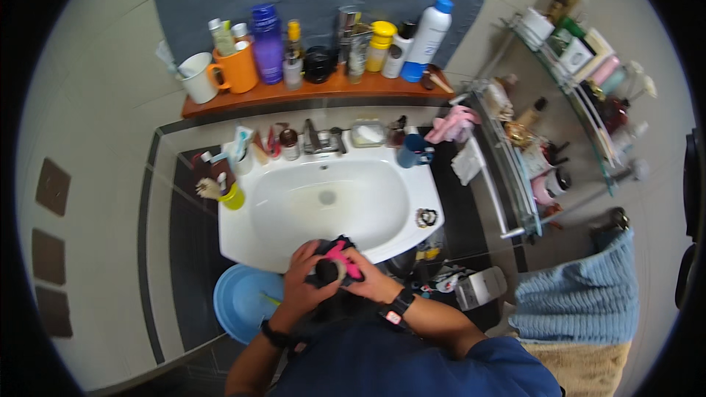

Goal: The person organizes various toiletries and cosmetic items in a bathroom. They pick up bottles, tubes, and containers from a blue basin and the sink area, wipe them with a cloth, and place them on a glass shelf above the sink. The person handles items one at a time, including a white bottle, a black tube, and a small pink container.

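Observation:
Over the front rim of the white washbasin (328,198), my left hand (303,281) grips a small round object (329,272) with a dark centre and a pale rim. Whether it is a jar, a cup or something else, I cannot tell. A pink and black cloth (348,266) is bunched against its far right side, and my right hand (372,282) holds this cloth with the fingers curled around it. Both hands are close together, and they partly hide the two things. Behind them, the basin's bowl shows its drain (327,197) and a faint yellowish tint.
A blue plastic basin (223,300) stands below left. Toiletries line the wooden shelf (325,91) and surround the faucet (320,140). A blue mug (409,150) and bracelets (426,217) sit on the basin's right rim. Glass shelves (571,88) and a blue towel (579,292) are at right.

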The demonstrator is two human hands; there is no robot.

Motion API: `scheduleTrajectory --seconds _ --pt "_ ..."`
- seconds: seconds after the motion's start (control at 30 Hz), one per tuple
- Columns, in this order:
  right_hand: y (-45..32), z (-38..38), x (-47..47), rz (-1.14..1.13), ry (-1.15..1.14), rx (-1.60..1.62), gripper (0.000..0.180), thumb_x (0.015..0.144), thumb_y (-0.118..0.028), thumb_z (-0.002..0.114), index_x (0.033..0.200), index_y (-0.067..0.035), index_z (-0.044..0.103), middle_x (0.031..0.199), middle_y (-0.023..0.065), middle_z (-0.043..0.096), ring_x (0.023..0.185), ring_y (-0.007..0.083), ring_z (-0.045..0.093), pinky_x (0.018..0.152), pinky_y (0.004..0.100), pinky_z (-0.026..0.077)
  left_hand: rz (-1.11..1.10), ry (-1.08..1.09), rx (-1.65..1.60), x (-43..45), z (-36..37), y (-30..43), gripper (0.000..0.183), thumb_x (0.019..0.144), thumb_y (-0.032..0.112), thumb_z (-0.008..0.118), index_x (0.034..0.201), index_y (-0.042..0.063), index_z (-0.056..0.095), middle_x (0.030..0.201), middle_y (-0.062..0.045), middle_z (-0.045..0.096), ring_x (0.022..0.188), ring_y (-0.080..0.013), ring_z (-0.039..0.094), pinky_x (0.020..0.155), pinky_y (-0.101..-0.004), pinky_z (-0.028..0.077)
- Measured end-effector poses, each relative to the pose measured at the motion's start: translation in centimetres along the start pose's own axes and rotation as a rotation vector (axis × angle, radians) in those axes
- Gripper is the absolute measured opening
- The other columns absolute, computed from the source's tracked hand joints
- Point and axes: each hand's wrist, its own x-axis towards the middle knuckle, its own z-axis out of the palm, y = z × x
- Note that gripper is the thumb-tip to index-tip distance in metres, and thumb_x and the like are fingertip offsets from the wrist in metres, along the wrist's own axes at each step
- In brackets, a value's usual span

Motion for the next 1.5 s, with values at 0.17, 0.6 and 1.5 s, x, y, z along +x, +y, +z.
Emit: scheduleTrajectory --seconds 0.17,0.6,1.5 --pt "2.6 -1.1 1.6 0.654 0.123 1.138 0.027 0.104 -0.028 0.056 0.118 -0.007 0.065 0.11 0.0062 0.072 0.098 0.0191 0.072 0.085 0.0356 0.06 -0.048 -0.114 -0.012 2.5 2.3 1.5 0.055 0.067 0.021 0.089 0.116 0.004 0.071 0.147 -0.021 0.056 0.138 -0.0392 0.05 0.111 -0.0464 0.043" --pt "2.5 -4.3 2.8 0.415 0.123 0.945 0.042 0.104 -0.03 0.06 0.137 -0.005 0.055 0.128 0.0082 0.065 0.117 0.0207 0.063 0.103 0.0371 0.051 -0.231 0.015 0.445 3.4 5.6 2.6 0.054 0.063 0.033 0.089 0.103 0.002 0.074 0.14 -0.027 0.06 0.134 -0.045 0.051 0.115 -0.0531 0.036" --pt "-0.4 -6.3 7.0 -0.008 0.57 0.097 0.032 0.091 -0.012 0.077 0.119 0.001 0.067 0.116 0.0083 0.067 0.106 0.0157 0.062 0.093 0.03 0.051 -0.015 -0.025 0.145 7.6 7.4 1.4 0.055 0.063 0.017 0.092 0.111 0.001 0.068 0.092 -0.014 0.073 0.081 -0.0271 0.072 0.074 -0.0365 0.058"
